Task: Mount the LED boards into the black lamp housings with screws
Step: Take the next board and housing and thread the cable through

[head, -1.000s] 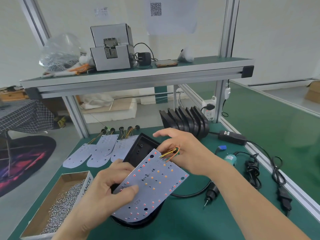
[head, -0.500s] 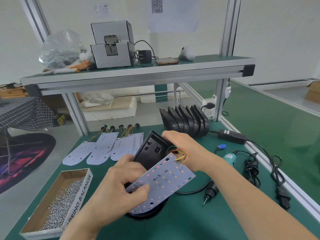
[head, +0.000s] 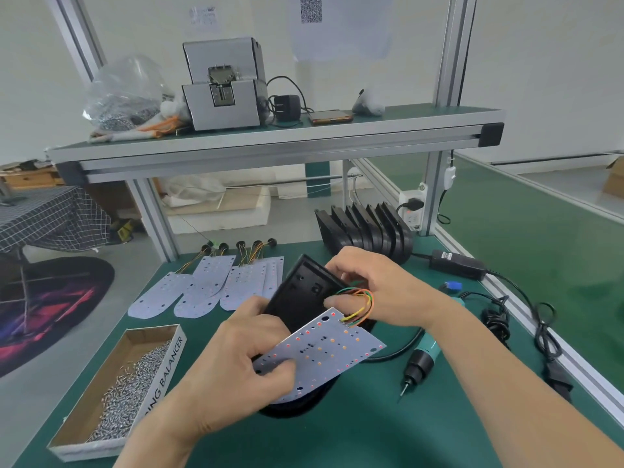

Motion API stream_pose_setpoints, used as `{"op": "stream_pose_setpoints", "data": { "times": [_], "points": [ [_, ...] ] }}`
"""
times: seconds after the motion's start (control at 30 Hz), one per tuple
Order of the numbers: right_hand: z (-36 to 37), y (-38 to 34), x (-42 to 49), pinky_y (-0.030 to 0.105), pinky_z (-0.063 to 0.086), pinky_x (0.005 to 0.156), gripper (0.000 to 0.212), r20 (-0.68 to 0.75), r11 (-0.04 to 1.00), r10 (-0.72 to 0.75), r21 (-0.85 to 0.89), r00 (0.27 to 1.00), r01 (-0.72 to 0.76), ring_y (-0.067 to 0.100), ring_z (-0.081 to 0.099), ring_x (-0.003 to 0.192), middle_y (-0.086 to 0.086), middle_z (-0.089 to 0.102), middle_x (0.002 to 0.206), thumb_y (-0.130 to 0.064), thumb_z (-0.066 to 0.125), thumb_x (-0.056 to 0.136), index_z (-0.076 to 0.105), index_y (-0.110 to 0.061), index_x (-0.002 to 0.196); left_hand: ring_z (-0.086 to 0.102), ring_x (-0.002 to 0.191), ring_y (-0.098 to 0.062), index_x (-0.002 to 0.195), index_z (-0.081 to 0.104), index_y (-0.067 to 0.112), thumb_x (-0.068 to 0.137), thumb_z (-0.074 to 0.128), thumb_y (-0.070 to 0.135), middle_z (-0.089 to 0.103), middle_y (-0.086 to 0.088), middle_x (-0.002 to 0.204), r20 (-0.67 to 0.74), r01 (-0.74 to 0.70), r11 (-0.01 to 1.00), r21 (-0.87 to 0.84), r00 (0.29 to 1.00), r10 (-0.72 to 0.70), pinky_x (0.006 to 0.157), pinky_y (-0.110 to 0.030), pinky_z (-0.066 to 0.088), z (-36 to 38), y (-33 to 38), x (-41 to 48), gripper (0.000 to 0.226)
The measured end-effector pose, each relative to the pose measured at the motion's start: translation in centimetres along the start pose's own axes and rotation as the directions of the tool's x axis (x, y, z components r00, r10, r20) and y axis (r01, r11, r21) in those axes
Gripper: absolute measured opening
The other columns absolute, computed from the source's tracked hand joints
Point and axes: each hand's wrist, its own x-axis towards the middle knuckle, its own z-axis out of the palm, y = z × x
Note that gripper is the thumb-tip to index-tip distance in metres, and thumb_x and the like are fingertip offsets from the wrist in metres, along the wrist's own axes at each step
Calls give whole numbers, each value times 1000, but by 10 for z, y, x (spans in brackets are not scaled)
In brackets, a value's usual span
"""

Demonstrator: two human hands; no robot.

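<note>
A white LED board with coloured dots lies tilted over a black lamp housing in the middle of the green bench. My left hand pinches the board's near left end and holds the housing's left side. My right hand curls over the housing's far right edge, fingers at the green, orange and yellow wires that run from the board's far corner. The housing's far end is raised toward me; its near end rests on the bench under the board.
Several spare LED boards lie fanned out at the back left. A row of black housings stands at the back right. A cardboard box of screws sits at the near left. An electric screwdriver and its cables lie to the right.
The housing's far end has tipped up further. The board has slid right and toward me, uncovering more of the housing. My right hand moved onto the housing's far right edge by the wires.
</note>
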Motion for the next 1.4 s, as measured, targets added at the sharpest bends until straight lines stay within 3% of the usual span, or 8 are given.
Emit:
{"op": "stream_pose_setpoints", "data": {
  "times": [0.3, 0.53, 0.7, 0.93, 1.1, 1.23, 1.3, 1.4],
  "points": [
    [14, 4, 2, 52, 49, 82, 22, -54, 996, -10, -85, 999, 5, 38, 62, 90, 22, 64, 94, -11, 70, 85, 66, 7, 99, 36, 76, -18, 59, 24, 24, 71, 51, 14, 33, 9, 57, -26, -64, 998, 11, 998, 64, 64, -28, 34, 7, 5, 4, 31],
    [22, 8, 9, 32, 44, 62, 9, -60, 988, 152, -24, 987, -153, 12, 47, 68, 12, 64, 75, 2, 67, 77, 68, -2, 86, 40, 77, -23, 56, 27, 18, 73, 51, 14, 34, 6, 56, -3, -83, 993, 78, 996, 84, 64, -27, 37, 8, 4, 4, 29],
    [26, 18, 10, 34, 48, 68, 12, -67, 958, 236, -150, 969, -244, 23, 58, 77, 10, 66, 81, 3, 64, 75, 64, 0, 87, 38, 72, -24, 57, 28, 16, 76, 53, 11, 35, 5, 56, 36, -128, 982, 138, 992, 124, 69, -32, 40, 11, 5, 9, 32],
    [-1, 18, -5, 23, 48, 93, 22, -94, 879, 267, 432, 959, -203, 6, 62, 103, -1, 67, 109, 1, 62, 95, 65, -11, 112, 40, 71, -17, 63, 33, 5, 76, 54, 37, 36, -5, 64, -112, 208, 968, -140, 968, -224, 62, -27, 33, 8, -17, 4, 40],
    [13, 4, -15, 35, 48, 87, 9, -200, 968, 148, 232, 968, -100, 13, 60, 86, -1, 70, 86, -24, 73, 91, 73, -17, 95, 43, 69, -11, 65, 46, 6, 74, 54, 42, 45, 2, 65, -141, 297, 928, -224, 933, -332, 62, -18, 37, 13, -27, -1, 38],
    [23, 0, -9, 34, 46, 87, 5, -228, 983, 126, 162, 965, -90, 16, 55, 86, -7, 67, 83, -14, 72, 92, 74, -17, 95, 60, 108, -7, 106, 70, 36, 86, 57, 50, 66, 16, 109, -145, 277, 921, -275, 935, -325, 88, -22, 49, 19, -31, 0, 28],
    [23, -3, -7, 33, 46, 86, 11, -240, 985, 116, 152, 964, -81, 19, 55, 88, -5, 66, 80, -12, 69, 93, 72, -20, 101, 44, 135, -1, 137, 55, 42, 94, 53, 49, 46, 26, 145, -218, 189, 962, -196, 948, -231, 103, -13, 38, 22, -35, 2, 43],
    [27, -5, -5, 31, 44, 86, 20, -256, 996, 72, 72, 964, -55, 19, 53, 91, -5, 65, 76, -12, 68, 93, 71, -25, 108, 63, 98, -3, 150, 34, 45, 94, 53, 60, 34, 27, 147, -369, 309, 909, -280, 839, -399, 83, -20, 50, 25, -36, 4, 61]
  ]
}}
